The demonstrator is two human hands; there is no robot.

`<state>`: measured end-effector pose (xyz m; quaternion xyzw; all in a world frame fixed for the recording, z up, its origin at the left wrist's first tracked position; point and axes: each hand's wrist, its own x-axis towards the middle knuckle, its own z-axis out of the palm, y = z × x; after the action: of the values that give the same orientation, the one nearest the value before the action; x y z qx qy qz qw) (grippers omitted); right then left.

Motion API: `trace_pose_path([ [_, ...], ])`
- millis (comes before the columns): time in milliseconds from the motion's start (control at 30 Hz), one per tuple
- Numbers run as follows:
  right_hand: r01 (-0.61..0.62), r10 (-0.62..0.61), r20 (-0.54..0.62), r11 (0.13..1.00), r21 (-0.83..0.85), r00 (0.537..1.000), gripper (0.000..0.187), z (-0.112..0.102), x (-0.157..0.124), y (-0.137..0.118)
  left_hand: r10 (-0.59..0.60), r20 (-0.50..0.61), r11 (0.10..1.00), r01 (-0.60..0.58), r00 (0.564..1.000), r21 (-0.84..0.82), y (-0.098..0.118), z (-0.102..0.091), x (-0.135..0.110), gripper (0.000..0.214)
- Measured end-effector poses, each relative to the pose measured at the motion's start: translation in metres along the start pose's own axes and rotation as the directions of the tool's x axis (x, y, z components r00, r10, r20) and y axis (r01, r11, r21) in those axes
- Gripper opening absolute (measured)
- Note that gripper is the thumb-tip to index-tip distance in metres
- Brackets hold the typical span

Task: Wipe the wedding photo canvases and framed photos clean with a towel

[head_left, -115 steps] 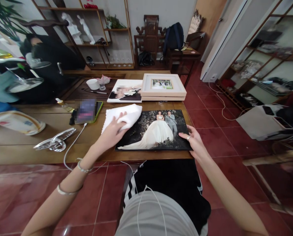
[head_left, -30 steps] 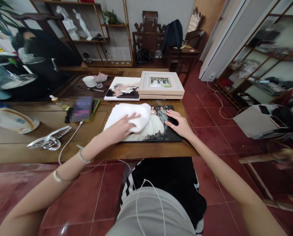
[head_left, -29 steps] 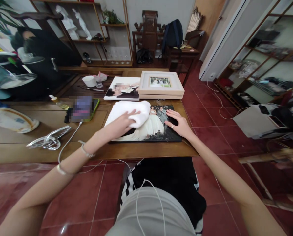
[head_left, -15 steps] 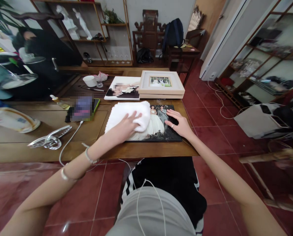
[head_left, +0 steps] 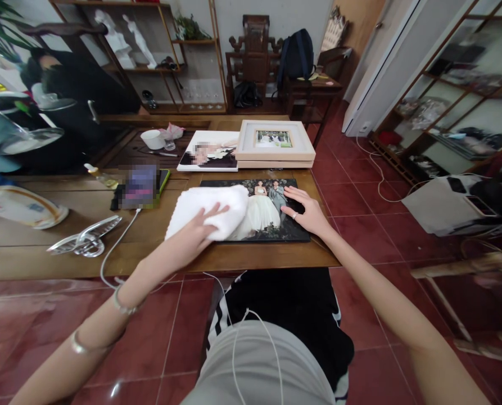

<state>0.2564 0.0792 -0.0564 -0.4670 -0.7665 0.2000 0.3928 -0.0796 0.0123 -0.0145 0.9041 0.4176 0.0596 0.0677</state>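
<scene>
Looking in remotely, I see the left hand (head_left: 191, 235) laid on a white cloth (head_left: 206, 205), fingers apart, and the right hand (head_left: 310, 214), fingers also spread, resting on the photo panel (head_left: 262, 216). That panel lies flat on the brown wooden table (head_left: 251, 259). I find the markings on the white packet (head_left: 23, 207) too blurred to read. Beyond are stacked frames (head_left: 276, 160), red floor tiles (head_left: 343, 194) and a carved chair (head_left: 256, 62).

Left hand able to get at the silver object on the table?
Likely yes: only a white cable lies between the silver object and the left hand, which rests on a white cloth.
</scene>
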Motion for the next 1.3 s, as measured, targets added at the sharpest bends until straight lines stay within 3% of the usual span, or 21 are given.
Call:
trace_pose_path([
  [200,-0.008,0.008,0.010,1.000,0.005,1.000,0.043,-0.001,0.000,-0.002,-0.084,-0.013,0.995,0.084,0.996,0.053,-0.049,-0.004,0.066,0.034],
  [367,-0.005,0.005,0.003,1.000,0.010,1.000,0.042,-0.001,0.000,-0.002,-0.132,-0.014,0.985,0.133,0.991,0.108,-0.057,-0.008,0.087,0.030],
  [500,-0.007,0.007,-0.004,1.000,-0.003,1.000,0.042,0.000,0.000,-0.002,-0.117,0.042,0.980,0.109,0.992,0.169,-0.037,-0.010,0.064,0.032],
  [767,0.000,0.000,-0.012,1.000,-0.027,1.000,0.041,0.002,0.000,-0.001,0.030,0.086,0.987,-0.043,0.996,0.154,0.036,-0.011,-0.031,0.032],
  [900,0.007,-0.007,-0.003,1.000,-0.031,1.000,0.041,0.001,-0.001,0.000,0.075,0.071,0.992,-0.081,0.995,0.093,0.052,-0.012,-0.042,0.024],
  [1067,0.012,-0.012,0.001,0.999,-0.041,1.000,0.042,0.001,-0.001,0.000,0.077,0.051,0.991,-0.082,0.996,0.108,0.037,-0.007,-0.011,0.032],
  [1300,0.024,-0.024,0.001,0.999,-0.035,1.000,0.042,0.000,-0.001,0.000,0.052,0.047,0.993,-0.057,0.998,0.099,-0.004,0.000,0.072,0.032],
])
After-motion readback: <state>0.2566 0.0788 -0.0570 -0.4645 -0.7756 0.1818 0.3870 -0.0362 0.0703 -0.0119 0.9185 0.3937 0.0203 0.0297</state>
